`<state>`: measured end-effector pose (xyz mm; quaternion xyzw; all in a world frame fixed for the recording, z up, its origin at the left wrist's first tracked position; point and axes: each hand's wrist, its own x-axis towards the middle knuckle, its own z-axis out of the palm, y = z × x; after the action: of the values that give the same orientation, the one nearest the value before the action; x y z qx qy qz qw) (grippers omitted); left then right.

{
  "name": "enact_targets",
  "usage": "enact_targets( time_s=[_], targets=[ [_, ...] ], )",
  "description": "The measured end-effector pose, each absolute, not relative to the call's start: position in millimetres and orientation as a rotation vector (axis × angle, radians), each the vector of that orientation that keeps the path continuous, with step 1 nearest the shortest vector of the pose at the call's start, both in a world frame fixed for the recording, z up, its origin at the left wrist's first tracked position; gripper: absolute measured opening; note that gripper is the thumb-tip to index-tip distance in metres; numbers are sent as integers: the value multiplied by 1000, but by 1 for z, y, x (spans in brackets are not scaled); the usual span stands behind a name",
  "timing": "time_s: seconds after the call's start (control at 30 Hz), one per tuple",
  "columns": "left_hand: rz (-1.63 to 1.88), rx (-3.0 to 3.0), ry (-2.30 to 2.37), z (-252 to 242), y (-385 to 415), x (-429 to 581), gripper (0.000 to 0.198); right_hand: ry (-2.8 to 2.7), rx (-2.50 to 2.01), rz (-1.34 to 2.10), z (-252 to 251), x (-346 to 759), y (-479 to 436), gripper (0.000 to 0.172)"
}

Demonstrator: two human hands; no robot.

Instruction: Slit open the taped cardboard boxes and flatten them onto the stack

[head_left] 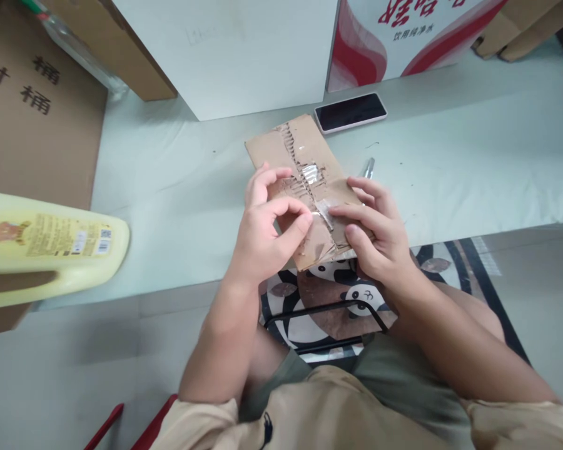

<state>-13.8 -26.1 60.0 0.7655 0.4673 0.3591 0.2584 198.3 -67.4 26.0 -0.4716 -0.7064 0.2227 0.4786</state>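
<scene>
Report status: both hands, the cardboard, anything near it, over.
Left hand: thumb and index tips close together over cardboard. Right hand: fingers on its right side. Cardboard torn, corrugation showing. Phone lies just beyond its far edge.

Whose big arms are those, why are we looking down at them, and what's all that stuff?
There's no robot here, just a person with bare hands. The one picture comes from a camera on that person's head, so you see what's in front and below.

The right hand holds the right side of a flat, torn brown cardboard piece with shiny clear tape on it. The left hand is over its left side, thumb and finger close together; I can't tell whether they pinch anything.

On the pale green table lie a black-screened phone and, past the right hand, a small silvery object. A pale yellow plastic bottle is at the left.
</scene>
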Motion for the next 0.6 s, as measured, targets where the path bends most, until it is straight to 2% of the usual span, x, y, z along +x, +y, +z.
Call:
enact_targets(
  time_s=[0.27,0.6],
  targets=[
    [912,2030,1273,64,-24,-13,21,-1722,-1082,547,27,197,-66,28],
    [1037,2016,1427,65,-28,-9,17,-1725,-1207,575,29,197,-66,34]
  ],
)
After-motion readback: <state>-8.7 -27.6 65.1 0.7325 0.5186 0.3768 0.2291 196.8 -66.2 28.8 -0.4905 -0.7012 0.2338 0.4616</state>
